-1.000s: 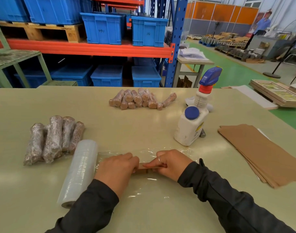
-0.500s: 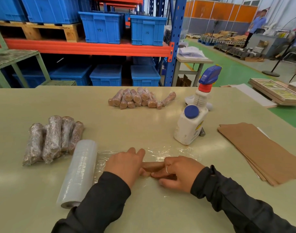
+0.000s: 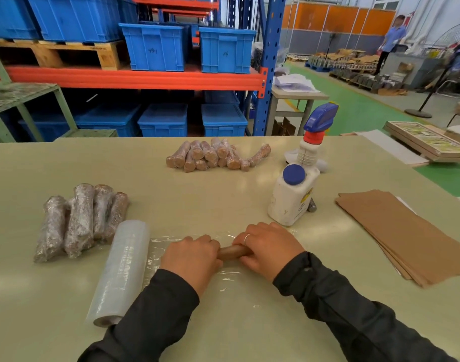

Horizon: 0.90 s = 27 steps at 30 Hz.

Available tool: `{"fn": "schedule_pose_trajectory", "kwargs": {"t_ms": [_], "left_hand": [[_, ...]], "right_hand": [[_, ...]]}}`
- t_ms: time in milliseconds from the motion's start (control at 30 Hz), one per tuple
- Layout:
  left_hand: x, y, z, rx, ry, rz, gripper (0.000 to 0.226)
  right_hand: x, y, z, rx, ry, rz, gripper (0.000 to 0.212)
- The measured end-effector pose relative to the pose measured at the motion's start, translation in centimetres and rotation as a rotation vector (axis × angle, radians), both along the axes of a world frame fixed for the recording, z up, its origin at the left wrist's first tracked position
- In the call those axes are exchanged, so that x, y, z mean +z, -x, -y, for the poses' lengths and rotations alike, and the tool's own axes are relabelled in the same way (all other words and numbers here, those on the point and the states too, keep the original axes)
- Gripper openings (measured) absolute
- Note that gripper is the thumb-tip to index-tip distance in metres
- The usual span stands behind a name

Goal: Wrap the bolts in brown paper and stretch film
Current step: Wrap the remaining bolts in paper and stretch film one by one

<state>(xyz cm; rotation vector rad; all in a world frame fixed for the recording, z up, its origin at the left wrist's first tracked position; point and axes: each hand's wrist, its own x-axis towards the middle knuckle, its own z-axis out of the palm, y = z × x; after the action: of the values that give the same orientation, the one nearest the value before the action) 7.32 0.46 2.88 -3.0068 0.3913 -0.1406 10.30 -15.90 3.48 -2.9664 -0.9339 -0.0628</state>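
Observation:
A bolt rolled in brown paper lies across a sheet of clear stretch film spread on the table. My left hand grips its left end and my right hand grips its right end, fingers curled over it. The film comes off a roll of stretch film lying to the left of my hands. Paper-wrapped bolts are piled at the far middle. Film-wrapped bolts lie at the left. A stack of brown paper sheets sits at the right.
A white spray bottle with a blue head stands behind my right hand, a bare bolt beside it. Blue crates fill the orange rack beyond the table. A person stands far off at the back right.
My hands closed over the paper-wrapped bolt, from fingers laid flatter on it to curled round both ends. The bolt shifted slightly away from me on the film.

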Motion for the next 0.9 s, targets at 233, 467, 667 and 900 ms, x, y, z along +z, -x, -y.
{"fn": "schedule_pose_trajectory", "kwargs": {"t_ms": [233,467,667,900], "left_hand": [[-0.2,0.6,-0.2,0.016,0.032,0.057,0.034],[0.6,1.2,0.5,-0.061,0.062,0.129,0.034],[0.3,1.6,0.9,-0.061,0.004,0.118,0.043],[-0.7,1.1,0.9,-0.093,0.024,0.167,0.045]], "right_hand": [[-0.3,-0.1,1.1,-0.001,0.118,0.062,0.042],[-0.4,-0.6,2.4,-0.051,-0.100,-0.282,0.046],[1.0,-0.4,3.3,-0.118,-0.245,-0.434,0.034],[2.0,-0.2,0.8,0.018,0.116,-0.201,0.034]]}}
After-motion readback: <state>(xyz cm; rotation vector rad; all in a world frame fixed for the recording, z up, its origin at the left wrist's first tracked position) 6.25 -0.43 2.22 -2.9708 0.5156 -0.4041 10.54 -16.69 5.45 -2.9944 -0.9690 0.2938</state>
